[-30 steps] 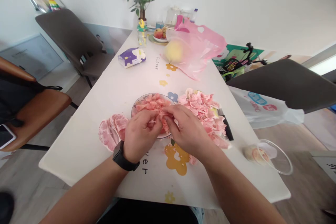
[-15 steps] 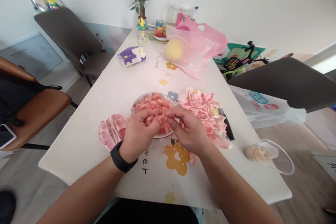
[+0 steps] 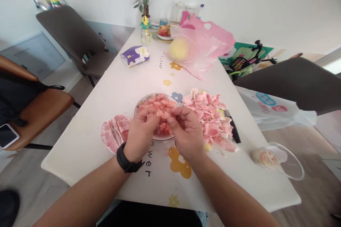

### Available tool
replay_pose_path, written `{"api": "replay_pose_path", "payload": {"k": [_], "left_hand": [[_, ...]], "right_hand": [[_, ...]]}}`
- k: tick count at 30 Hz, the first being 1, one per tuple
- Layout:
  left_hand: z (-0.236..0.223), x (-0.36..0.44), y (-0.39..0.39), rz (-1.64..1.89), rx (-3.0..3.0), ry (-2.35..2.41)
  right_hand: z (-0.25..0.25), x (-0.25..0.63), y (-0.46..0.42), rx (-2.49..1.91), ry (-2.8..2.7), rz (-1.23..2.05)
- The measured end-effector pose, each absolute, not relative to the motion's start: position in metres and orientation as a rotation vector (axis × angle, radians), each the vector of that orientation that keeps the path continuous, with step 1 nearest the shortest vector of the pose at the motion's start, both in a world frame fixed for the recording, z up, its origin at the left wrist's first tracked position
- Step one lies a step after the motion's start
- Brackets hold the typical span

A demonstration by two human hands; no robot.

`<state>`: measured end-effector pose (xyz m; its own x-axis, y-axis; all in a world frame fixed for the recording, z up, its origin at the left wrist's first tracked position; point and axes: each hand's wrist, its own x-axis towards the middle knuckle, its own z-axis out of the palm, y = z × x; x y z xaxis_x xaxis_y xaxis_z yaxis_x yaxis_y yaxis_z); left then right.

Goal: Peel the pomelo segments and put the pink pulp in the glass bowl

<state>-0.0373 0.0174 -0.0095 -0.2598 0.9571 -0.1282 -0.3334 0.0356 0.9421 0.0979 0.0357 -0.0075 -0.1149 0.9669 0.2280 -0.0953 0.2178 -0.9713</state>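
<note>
Where the head view looks down, the left hand (image 3: 140, 135) and right hand (image 3: 186, 133) pinch narrowly, fingertips together, on pink pomelo flesh (image 3: 162, 108) above a patterned plate (image 3: 137, 109) on the desk (image 3: 80, 152). Step in hand, by judgement: flesh being pulled from membrane. Torn membranes (image 3: 210, 120) lie heaped right of the plate. Intact segments (image 3: 114, 133) lie just left of it and, by judgement, call for attention next.

Left hand (image 3: 140, 136) and right hand (image 3: 186, 131) pinch pink pomelo pulp (image 3: 161, 108) over a plate (image 3: 157, 94)
</note>
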Motion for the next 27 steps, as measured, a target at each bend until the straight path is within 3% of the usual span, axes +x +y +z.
{"api": "replay_pose_path", "payload": {"k": [17,27], "left_hand": [[0.002,-0.032,0.013,1.555,0.990,1.335],[0.006,-0.032,0.010,1.584,1.177,1.414]], "right_hand": [[-0.008,0.111,0.044,-0.921,-1.379,1.223],[-0.007,0.121,0.042,-0.980,-1.680,1.003]]}}
